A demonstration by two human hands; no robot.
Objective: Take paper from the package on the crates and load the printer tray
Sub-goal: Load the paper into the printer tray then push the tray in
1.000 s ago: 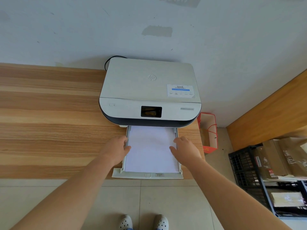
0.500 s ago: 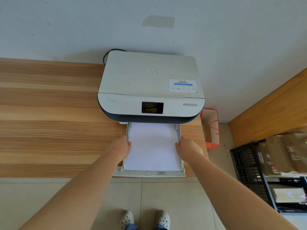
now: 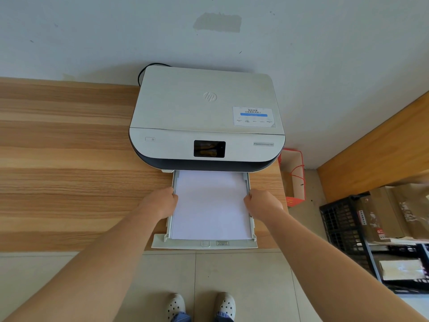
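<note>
A white printer point(image 3: 206, 108) sits on a wooden desk point(image 3: 69, 159) against the wall. Its paper tray point(image 3: 204, 244) is pulled out toward me over the desk's front edge. A stack of white paper point(image 3: 210, 205) lies flat inside it. My left hand point(image 3: 160, 202) has its fingers curled against the tray's left side rail. My right hand point(image 3: 262, 203) is curled the same way on the right rail. Both hands sit about halfway along the tray. The brown paper package point(image 3: 380, 214) rests on black crates point(image 3: 339, 226) at the right.
A red and white paper bag point(image 3: 293, 180) stands on the floor between the desk's right end and the crates. A wooden panel point(image 3: 383, 145) runs along the right wall. A black cable point(image 3: 148, 67) leaves the printer's back left. My feet stand on tiled floor.
Both hands slid outward off the top of the paper onto the tray's side rails. The view has tilted slightly.
</note>
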